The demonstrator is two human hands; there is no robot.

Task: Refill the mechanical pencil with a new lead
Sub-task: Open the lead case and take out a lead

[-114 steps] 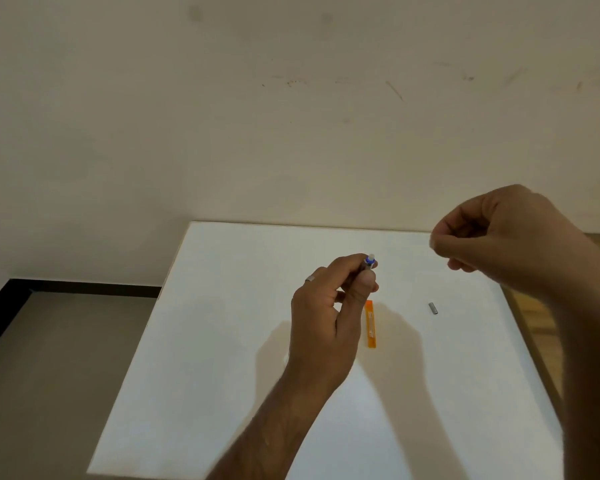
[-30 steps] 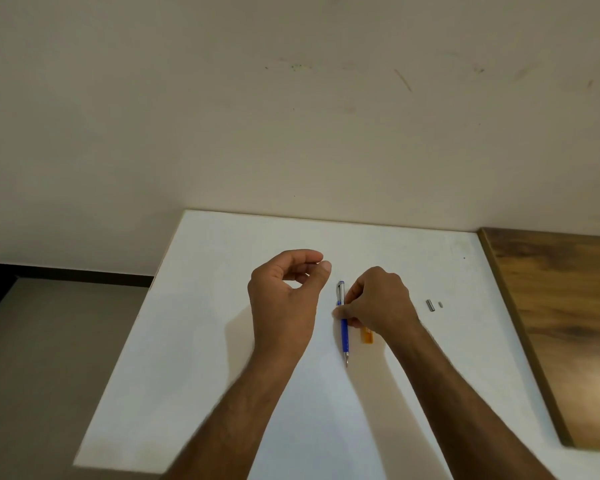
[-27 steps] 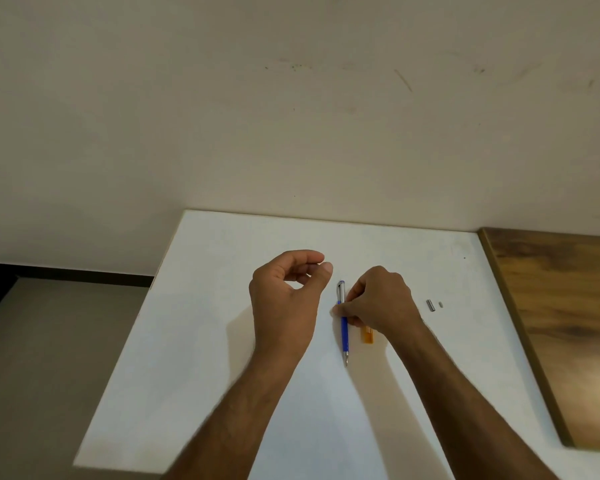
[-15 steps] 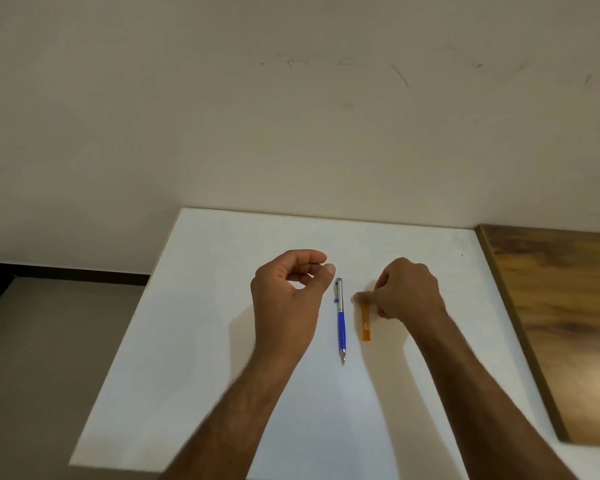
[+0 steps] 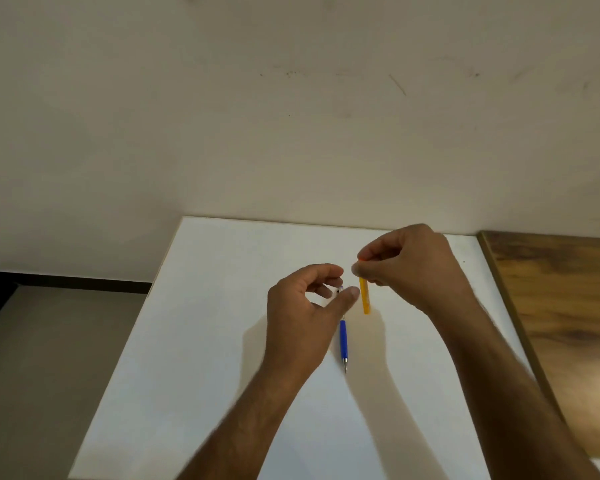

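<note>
The blue mechanical pencil [image 5: 343,337] lies on the white table [image 5: 201,341], its metal tip toward me. My left hand [image 5: 302,317] hovers over the pencil's upper end with fingers and thumb loosely curled, holding nothing that I can see. A small bit of the pencil's top shows in the gap by the thumb. My right hand [image 5: 413,271] pinches the top of the orange lead case [image 5: 364,299], which hangs upright just right of my left thumb, lifted off the table.
A wooden surface [image 5: 561,323] adjoins the table on the right. A plain wall stands behind the table, and the floor drops away past the table's left edge. My right hand covers the table area behind it.
My right hand let go of the pencil, took the orange lead case and raised it off the table. The left hand stayed curled above the pencil's top.
</note>
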